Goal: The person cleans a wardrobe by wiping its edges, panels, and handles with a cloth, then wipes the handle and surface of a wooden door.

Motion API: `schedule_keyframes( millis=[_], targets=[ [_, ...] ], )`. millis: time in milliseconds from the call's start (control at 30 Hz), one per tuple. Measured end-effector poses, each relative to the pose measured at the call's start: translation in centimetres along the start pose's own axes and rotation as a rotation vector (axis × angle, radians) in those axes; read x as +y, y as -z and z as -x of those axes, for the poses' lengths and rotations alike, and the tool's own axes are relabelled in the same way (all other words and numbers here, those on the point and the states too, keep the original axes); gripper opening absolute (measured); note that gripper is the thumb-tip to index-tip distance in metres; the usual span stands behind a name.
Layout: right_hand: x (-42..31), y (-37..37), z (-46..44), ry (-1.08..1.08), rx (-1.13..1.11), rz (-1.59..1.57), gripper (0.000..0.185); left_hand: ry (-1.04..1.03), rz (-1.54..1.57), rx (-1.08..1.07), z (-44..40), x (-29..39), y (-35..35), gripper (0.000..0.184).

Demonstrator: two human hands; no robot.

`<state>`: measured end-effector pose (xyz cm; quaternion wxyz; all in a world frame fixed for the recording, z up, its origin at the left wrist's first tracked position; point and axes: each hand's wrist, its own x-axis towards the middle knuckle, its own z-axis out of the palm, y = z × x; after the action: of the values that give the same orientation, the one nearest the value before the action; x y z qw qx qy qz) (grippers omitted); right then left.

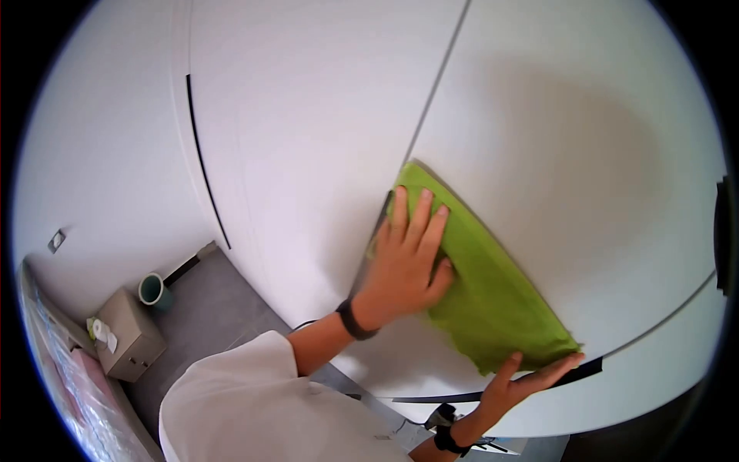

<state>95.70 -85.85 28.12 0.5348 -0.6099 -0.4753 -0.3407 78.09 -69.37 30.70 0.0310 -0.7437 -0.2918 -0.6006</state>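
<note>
A bright green cloth lies spread against a white cabinet door. My left hand rests flat on the cloth's upper left part, its fingers stretched out and thumb apart; a dark band is on that wrist. At the cloth's lower right corner is my right hand, fingers extended along the edge and thumb on the fabric. A dark watch sits on the right wrist. Beside the left hand runs a dark handle strip, partly covered by hand and cloth. Another black strip passes behind the right hand.
More white panels with a long black handle stand to the left. On the grey floor are a green bin and a beige bedside cabinet. Plastic-wrapped bedding lies at the lower left. A wall socket is above it.
</note>
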Motion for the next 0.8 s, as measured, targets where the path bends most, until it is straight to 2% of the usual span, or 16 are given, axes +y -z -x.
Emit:
schedule_keyframes(
  millis=[67, 300, 500, 633, 800],
  targets=[
    [-0.4, -1.0, -1.2, 0.053, 0.050, -0.031, 0.073, 0.023, -0.022, -0.036, -0.1, -0.2, -0.1, 0.068],
    [-0.1, -2.7, -3.2, 0.040, 0.163, 0.100, 0.065, -0.093, -0.023, 0.059, -1.4, -0.7, -0.9, 0.060],
    [0.7, -2.9, -3.3, 0.016, 0.174, 0.138, 0.062, -0.093, -0.040, 0.077, 0.1, -0.8, -2.1, 0.057],
    [1.7, -2.9, -3.2, 0.066, 0.177, 0.164, 0.060, -0.070, -0.060, 0.057, 2.0, -1.3, -2.9, 0.058],
    [0.9, -2.7, -3.0, 0.029, 0.124, 0.166, 0.061, 0.079, -0.088, 0.092, 4.6, -1.1, -4.0, 0.056]
  ],
)
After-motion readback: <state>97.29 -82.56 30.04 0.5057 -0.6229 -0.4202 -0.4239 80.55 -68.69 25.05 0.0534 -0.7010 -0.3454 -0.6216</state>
